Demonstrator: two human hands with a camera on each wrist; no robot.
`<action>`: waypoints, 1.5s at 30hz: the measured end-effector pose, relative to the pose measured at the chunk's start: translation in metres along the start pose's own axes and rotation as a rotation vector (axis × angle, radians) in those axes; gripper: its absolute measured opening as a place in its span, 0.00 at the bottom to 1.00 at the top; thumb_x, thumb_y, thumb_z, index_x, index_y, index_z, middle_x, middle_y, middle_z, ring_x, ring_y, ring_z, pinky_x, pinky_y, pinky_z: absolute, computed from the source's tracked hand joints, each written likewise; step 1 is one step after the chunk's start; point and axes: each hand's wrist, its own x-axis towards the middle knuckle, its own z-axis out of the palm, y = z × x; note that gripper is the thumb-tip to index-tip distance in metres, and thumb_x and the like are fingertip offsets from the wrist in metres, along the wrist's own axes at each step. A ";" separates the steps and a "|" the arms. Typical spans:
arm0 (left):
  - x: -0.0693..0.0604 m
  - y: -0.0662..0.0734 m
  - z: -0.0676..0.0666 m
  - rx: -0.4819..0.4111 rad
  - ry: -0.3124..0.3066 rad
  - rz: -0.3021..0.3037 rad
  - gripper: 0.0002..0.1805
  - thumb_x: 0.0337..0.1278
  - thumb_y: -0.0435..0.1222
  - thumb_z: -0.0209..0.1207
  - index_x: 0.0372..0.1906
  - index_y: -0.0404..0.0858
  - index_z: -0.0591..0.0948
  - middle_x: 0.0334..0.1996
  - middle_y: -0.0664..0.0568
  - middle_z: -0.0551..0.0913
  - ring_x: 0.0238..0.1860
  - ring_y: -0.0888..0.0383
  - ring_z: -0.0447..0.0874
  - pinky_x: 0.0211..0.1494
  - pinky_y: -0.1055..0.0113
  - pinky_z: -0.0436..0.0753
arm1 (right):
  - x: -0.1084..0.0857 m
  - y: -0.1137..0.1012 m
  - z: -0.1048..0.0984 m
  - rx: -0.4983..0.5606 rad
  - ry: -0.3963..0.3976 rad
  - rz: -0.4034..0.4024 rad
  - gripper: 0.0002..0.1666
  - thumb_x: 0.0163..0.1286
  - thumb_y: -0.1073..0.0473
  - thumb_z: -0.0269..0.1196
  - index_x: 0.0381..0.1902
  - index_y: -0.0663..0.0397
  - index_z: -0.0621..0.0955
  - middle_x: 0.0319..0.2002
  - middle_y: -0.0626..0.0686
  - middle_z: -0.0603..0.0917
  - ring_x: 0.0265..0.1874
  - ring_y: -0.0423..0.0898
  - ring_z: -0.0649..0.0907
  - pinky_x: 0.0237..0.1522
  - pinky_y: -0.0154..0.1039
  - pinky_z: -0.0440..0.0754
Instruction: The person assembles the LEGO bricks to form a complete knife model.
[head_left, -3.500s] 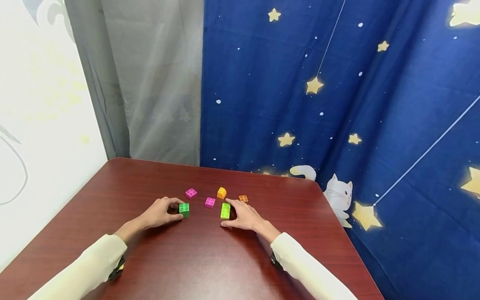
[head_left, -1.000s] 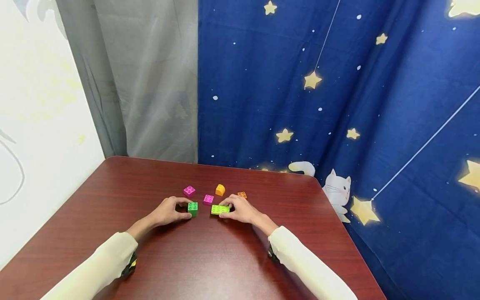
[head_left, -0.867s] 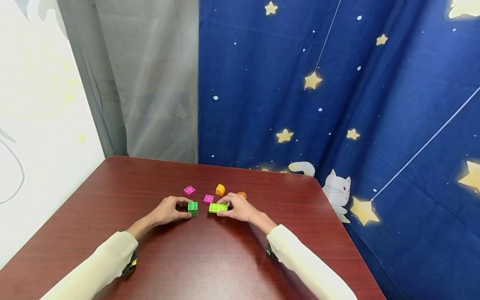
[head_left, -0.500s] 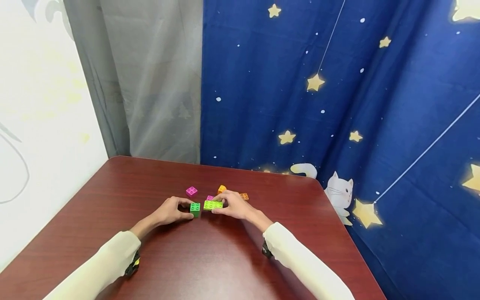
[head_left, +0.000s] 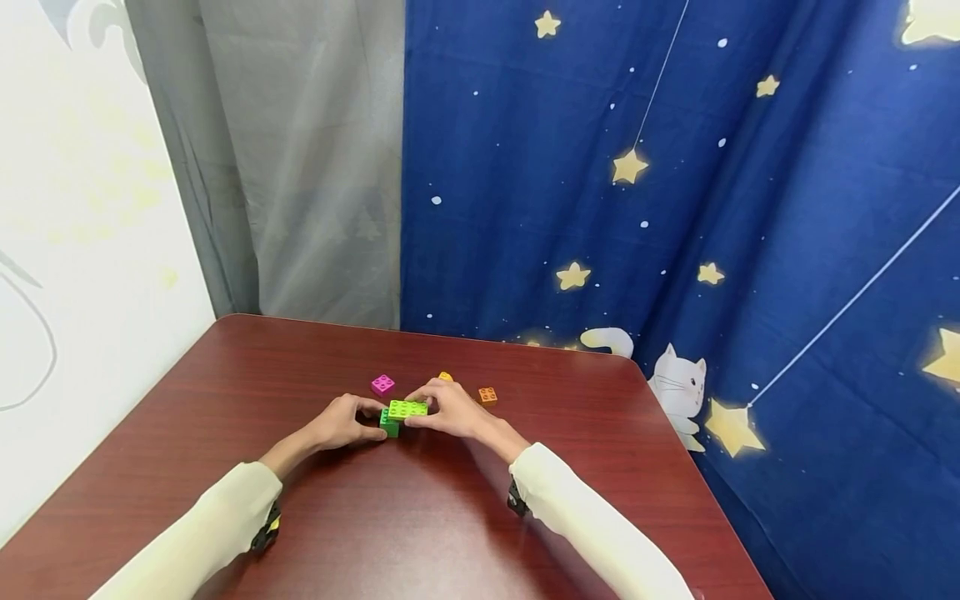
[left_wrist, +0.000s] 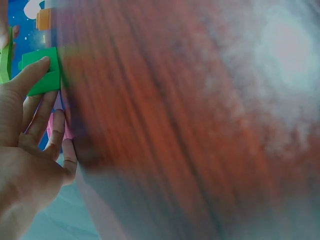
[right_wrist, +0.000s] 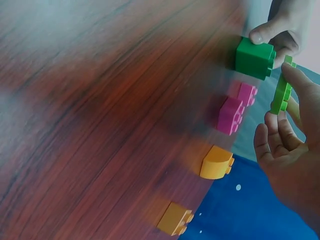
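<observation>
On the table, my left hand [head_left: 343, 423] pinches a dark green toy building block [head_left: 388, 428] between thumb and fingers; the block [right_wrist: 254, 58] stands studs up. My right hand [head_left: 454, 411] holds a flat lime-green building brick [head_left: 405, 409] by its right end. In the head view this brick overlaps the top of the green block. The right wrist view shows the lime brick [right_wrist: 282, 89] held above the block's studs, with a gap between them. At the left edge of the left wrist view, the lime brick [left_wrist: 5, 60] also sits apart from the green block [left_wrist: 44, 77].
Beyond the hands lie a pink brick [head_left: 382, 384], a yellow curved brick [head_left: 446, 377] partly behind the right hand, and an orange brick [head_left: 487, 395]. A second pink brick [right_wrist: 231, 116] shows in the right wrist view. Curtains hang behind the brown table [head_left: 315, 350].
The right hand took hold of the lime brick, turned it sideways, lifted it and carried it left over the green block. Earlier, the left hand shifted the green block slightly right.
</observation>
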 end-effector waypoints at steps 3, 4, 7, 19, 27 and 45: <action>0.000 0.001 0.000 0.010 0.005 0.012 0.22 0.53 0.39 0.78 0.52 0.35 0.88 0.41 0.52 0.88 0.44 0.56 0.84 0.49 0.57 0.82 | 0.003 -0.004 0.002 0.011 -0.014 0.010 0.21 0.68 0.47 0.73 0.56 0.46 0.87 0.40 0.45 0.81 0.42 0.50 0.82 0.39 0.28 0.74; -0.001 0.001 0.001 0.011 0.006 0.012 0.22 0.52 0.39 0.78 0.52 0.35 0.88 0.41 0.53 0.88 0.44 0.56 0.83 0.49 0.57 0.82 | 0.004 -0.005 0.002 0.010 -0.017 0.012 0.22 0.69 0.47 0.73 0.57 0.46 0.87 0.41 0.45 0.81 0.42 0.51 0.82 0.39 0.28 0.74; -0.001 0.001 0.001 0.017 0.010 0.019 0.23 0.52 0.39 0.78 0.53 0.34 0.88 0.40 0.52 0.88 0.43 0.55 0.83 0.49 0.57 0.82 | 0.006 -0.007 0.004 -0.001 -0.020 0.016 0.22 0.69 0.46 0.73 0.57 0.46 0.87 0.42 0.44 0.81 0.42 0.49 0.81 0.40 0.28 0.74; 0.000 -0.001 -0.001 -0.001 -0.002 0.012 0.20 0.53 0.40 0.77 0.49 0.36 0.88 0.35 0.54 0.87 0.38 0.58 0.81 0.43 0.66 0.79 | 0.013 -0.009 0.010 -0.025 -0.031 0.016 0.22 0.69 0.45 0.73 0.57 0.45 0.88 0.44 0.44 0.83 0.41 0.45 0.81 0.40 0.26 0.74; 0.000 0.000 -0.001 -0.011 -0.014 0.022 0.19 0.53 0.39 0.77 0.49 0.36 0.87 0.36 0.54 0.88 0.38 0.59 0.83 0.44 0.67 0.81 | 0.015 -0.010 0.013 -0.014 -0.051 0.028 0.23 0.69 0.45 0.72 0.58 0.45 0.87 0.47 0.46 0.83 0.44 0.45 0.81 0.44 0.25 0.75; 0.001 -0.001 -0.001 0.018 0.004 0.005 0.20 0.50 0.38 0.79 0.48 0.39 0.85 0.35 0.57 0.86 0.38 0.60 0.82 0.44 0.64 0.80 | 0.024 -0.014 0.015 -0.015 -0.056 0.005 0.21 0.67 0.48 0.75 0.56 0.44 0.87 0.44 0.45 0.84 0.45 0.49 0.83 0.43 0.26 0.74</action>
